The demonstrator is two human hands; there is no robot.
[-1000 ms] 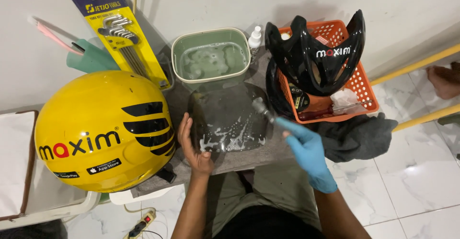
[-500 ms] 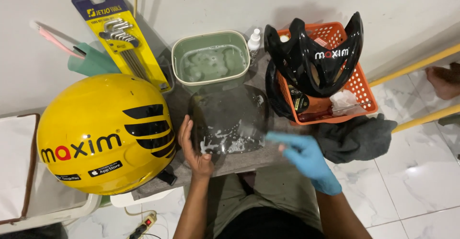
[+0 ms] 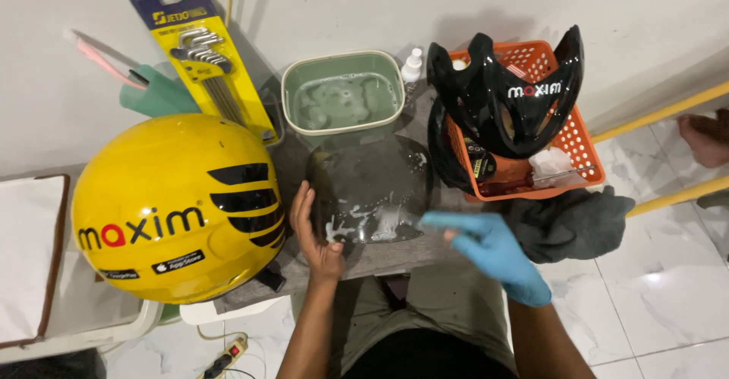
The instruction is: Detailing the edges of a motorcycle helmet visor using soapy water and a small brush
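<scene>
While the bare left hand (image 3: 315, 231) presses its open palm and fingers against the left edge of the dark helmet visor (image 3: 370, 189), it steadies it rather than closing around it. The visor lies flat on the grey table top (image 3: 395, 254), a curved, glossy, smoky plastic shield with white soap foam near its lower edge; its long axis runs from 9 to 3 o'clock. The right hand (image 3: 486, 246), in a blue rubber glove, hovers just off the visor's lower right corner, at about 4 o'clock from it; it is blurred, the fingers seem loosely spread, and I cannot tell if it holds something. So the left hand is the nearer one, already touching.

At 12 o'clock from the visor stands a green basin (image 3: 296, 109) with cloudy soapy water. At 9 o'clock sits a round, shiny yellow helmet (image 3: 159, 189). At 2 o'clock an orange plastic basket (image 3: 581, 147) carries a black helmet part (image 3: 501, 113), with a dark cloth (image 3: 569, 223) below.
</scene>
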